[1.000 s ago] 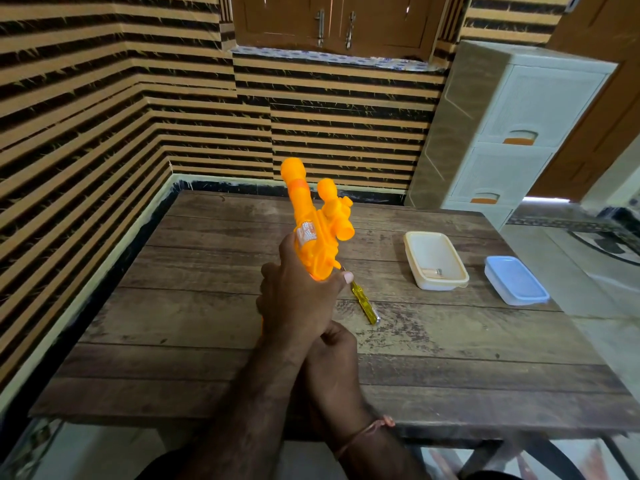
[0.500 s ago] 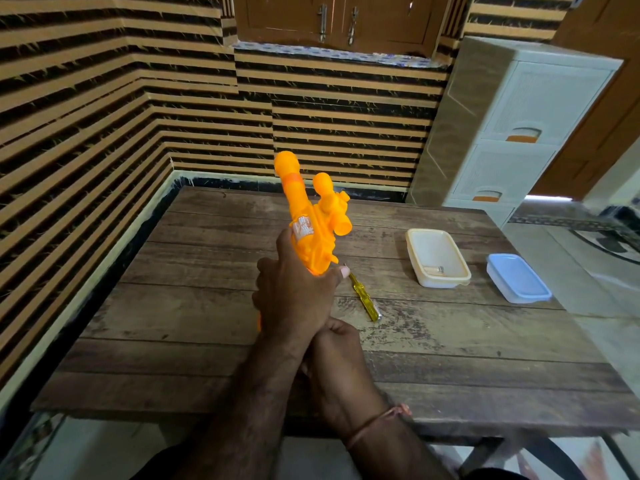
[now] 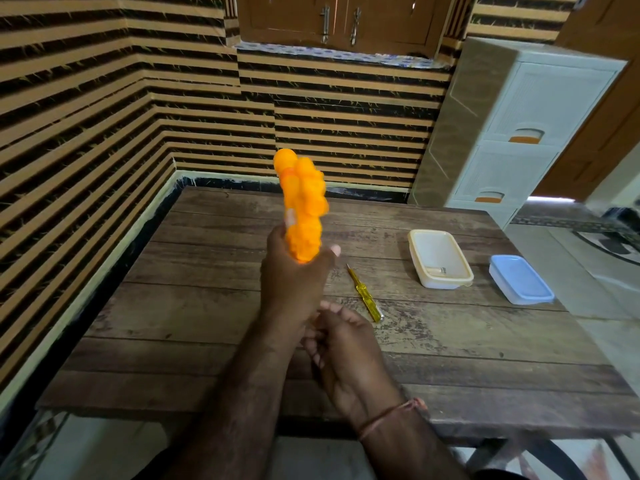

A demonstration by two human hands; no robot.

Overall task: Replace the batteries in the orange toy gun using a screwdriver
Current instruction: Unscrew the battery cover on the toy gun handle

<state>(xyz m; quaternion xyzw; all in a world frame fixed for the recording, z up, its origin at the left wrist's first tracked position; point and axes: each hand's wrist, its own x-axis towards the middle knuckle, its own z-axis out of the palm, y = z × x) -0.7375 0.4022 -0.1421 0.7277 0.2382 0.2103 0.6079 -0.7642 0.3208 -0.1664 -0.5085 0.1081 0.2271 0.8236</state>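
Toy gun (image 3: 302,206), orange, blurred, held upright above the tabletop (image 3: 207,306), barrel toward 12 o'clock, lower end sunk in the left hand (image 3: 294,271). Left hand's fingers curled round the grip, thumb tip showing at 3 o'clock of the gun's base. Right hand (image 3: 346,344) just at 5 o'clock of the left, close beside the left wrist, fingers loosely bent, gripping nothing that shows; contact with the wrist impossible to tell. Thread band (image 3: 388,415) round the right wrist.

Screwdriver (image 3: 364,293), yellow-handled, flat on the tabletop at 4 o'clock of the gun, untouched, tip toward 11 o'clock, handle end toward 5 o'clock, near the right hand's knuckles but apart from them. Open cream container (image 3: 440,258) at 3 o'clock of the gun, well apart from the screwdriver, with some small item inside, too small to make out. Blue lid (image 3: 521,284) at 4 o'clock of the container, just beside it, near the tabletop's right edge.

Striped wall (image 3: 104,116) at 9 to 12 o'clock beyond the tabletop. White drawer unit (image 3: 526,133) at 2 o'clock, standing past the far right corner. Brown cabinet doors (image 3: 339,19) at 12 o'clock, above the stripes.
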